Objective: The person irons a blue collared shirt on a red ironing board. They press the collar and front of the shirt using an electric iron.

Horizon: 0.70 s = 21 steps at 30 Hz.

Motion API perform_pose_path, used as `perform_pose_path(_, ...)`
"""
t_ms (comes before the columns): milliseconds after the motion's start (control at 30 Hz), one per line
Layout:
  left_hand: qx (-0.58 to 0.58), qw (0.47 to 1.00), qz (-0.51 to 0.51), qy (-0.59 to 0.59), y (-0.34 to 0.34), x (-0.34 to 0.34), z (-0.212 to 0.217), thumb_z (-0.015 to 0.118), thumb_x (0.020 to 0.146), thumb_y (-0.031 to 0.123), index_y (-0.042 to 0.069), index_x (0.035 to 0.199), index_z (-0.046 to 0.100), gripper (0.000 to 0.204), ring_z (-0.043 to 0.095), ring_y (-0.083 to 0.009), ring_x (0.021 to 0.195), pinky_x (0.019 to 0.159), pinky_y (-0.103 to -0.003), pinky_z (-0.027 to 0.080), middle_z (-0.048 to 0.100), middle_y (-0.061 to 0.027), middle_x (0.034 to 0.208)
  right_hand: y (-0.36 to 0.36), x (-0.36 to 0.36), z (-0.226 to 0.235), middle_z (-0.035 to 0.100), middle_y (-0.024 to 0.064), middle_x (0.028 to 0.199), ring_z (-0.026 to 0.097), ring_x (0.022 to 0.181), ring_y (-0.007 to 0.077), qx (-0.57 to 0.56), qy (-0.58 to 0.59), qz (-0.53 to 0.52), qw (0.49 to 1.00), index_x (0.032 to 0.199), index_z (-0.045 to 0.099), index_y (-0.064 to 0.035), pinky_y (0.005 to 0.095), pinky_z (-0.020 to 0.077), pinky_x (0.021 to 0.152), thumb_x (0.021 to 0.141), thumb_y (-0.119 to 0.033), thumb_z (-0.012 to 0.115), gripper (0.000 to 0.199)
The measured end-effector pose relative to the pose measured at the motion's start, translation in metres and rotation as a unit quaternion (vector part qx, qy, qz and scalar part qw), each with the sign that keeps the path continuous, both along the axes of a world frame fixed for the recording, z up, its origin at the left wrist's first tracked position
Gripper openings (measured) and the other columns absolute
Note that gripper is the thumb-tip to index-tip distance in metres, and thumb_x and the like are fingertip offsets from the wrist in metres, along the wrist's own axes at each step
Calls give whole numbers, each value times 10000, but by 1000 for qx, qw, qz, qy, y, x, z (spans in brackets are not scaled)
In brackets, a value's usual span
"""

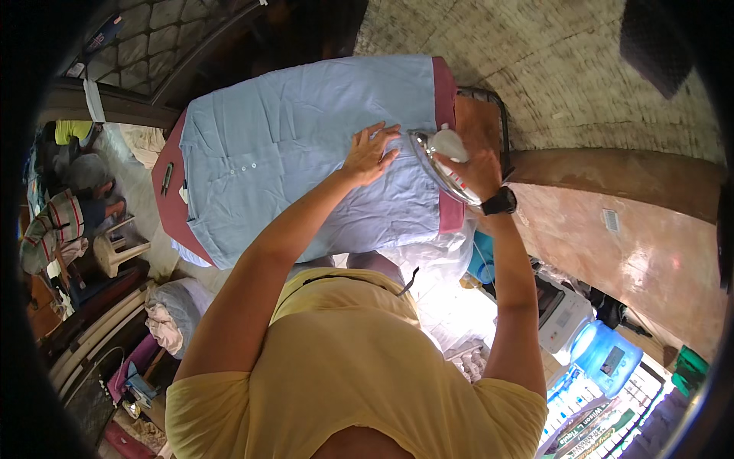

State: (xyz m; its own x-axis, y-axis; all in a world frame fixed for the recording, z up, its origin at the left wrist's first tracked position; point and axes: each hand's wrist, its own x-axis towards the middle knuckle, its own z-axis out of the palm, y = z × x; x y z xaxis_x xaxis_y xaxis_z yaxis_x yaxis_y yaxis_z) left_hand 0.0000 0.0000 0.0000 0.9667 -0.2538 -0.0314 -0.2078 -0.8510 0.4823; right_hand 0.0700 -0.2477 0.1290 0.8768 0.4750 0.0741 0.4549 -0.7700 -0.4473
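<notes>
A light blue garment [306, 138] with a few small white buttons lies spread over an ironing board with a maroon cover [446, 84]. My left hand [371, 155] rests on the cloth with its fingers spread, left of the iron. A clothes iron [425, 157] with a shiny metal soleplate rim sits at the garment's right end, its tip by the cloth's edge. My right hand [478, 172], with a dark watch on the wrist, is closed around the iron's handle. On the maroon cover at the left end lies a small dark snipper-like tool [167, 177].
A wooden stool [118, 249] and a plaid cloth [61, 222] are at the left. A white appliance [564, 314] and a large blue water jug [608, 356] stand at the lower right. A pinkish wall [634, 222] runs along the right.
</notes>
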Motion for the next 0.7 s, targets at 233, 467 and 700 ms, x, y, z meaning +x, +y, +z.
perform_pose_path(233,-219,973,73,-12,4,-7,4,414,1044,350,81,1406,368,454,345,-274,1394,1134,-453,283,410,-108,1483,14,-10,-21,730,156,802,721,692,295,-14,-23,-6,1000,953,754,-51,410,566,605,710,-612,790,612)
perform_pose_path(467,-421,900,89,-76,18,-6,-22,398,1049,362,55,1407,391,472,381,-311,1378,1167,-446,263,419,-126,1455,42,-1,-14,721,155,754,717,671,289,-35,36,-43,998,932,750,-47,406,559,585,727,-607,780,597)
perform_pose_path(700,88,985,-3,-151,31,-26,-15,483,1008,393,171,1470,405,519,240,-281,1470,1207,-511,212,293,-5,1579,56,-2,-6,723,163,777,720,689,288,-64,47,-98,992,949,745,-40,391,561,612,759,-563,779,558)
